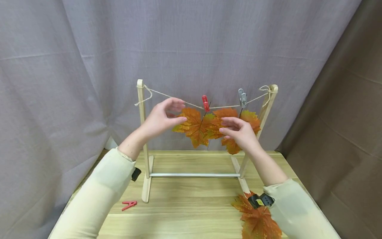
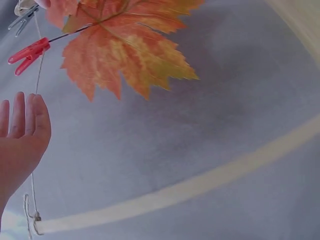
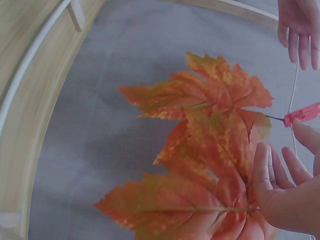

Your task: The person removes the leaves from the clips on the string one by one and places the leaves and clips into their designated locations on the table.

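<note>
Two orange maple leaves hang from a string (image 1: 223, 107). A red clothespin (image 1: 205, 103) holds the stem of the left leaf (image 1: 195, 126), and a grey clothespin (image 1: 243, 100) that of the right leaf (image 1: 251, 120). The leaves overlap in the middle. Beside the left leaf is my left hand (image 1: 162, 116), fingers loosely bent and gripping nothing; the left wrist view shows it apart from the leaf. My right hand (image 1: 241, 133) is in front of the right leaf with relaxed fingers, partly covering it. Whether it touches the leaf I cannot tell.
The string is tied between two wooden posts (image 1: 141, 99) joined low down by a white rod (image 1: 194, 175). Another red clothespin (image 1: 129, 205) lies at the table's left. More maple leaves (image 1: 259, 222) lie at the front right, partly under my right forearm. A grey curtain (image 1: 191, 43) hangs behind.
</note>
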The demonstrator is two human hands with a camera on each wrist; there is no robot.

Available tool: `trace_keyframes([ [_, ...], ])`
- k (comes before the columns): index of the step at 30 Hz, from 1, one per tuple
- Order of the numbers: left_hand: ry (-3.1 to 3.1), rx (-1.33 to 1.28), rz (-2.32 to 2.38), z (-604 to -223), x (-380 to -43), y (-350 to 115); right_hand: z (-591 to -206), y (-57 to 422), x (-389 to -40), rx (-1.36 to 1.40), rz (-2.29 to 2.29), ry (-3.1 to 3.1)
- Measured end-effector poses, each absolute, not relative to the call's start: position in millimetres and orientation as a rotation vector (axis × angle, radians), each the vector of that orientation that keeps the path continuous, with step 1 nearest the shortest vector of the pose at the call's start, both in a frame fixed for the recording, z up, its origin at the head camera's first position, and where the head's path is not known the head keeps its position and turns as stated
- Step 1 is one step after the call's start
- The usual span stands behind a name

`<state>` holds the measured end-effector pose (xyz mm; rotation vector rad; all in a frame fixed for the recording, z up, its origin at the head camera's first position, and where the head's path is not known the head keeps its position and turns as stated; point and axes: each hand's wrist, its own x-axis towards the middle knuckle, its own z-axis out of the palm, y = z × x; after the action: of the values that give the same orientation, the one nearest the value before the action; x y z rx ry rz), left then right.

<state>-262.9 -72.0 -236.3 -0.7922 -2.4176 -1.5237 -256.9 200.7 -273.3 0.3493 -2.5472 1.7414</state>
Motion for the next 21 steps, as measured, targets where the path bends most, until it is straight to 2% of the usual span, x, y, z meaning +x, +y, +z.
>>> trace_keyframes([
  [21, -2.417, -0.74, -1.508, -211.4, -285.0, -33.7, -266.0, 172.7, -282.8, 0.269, 1.892, -2.425],
])
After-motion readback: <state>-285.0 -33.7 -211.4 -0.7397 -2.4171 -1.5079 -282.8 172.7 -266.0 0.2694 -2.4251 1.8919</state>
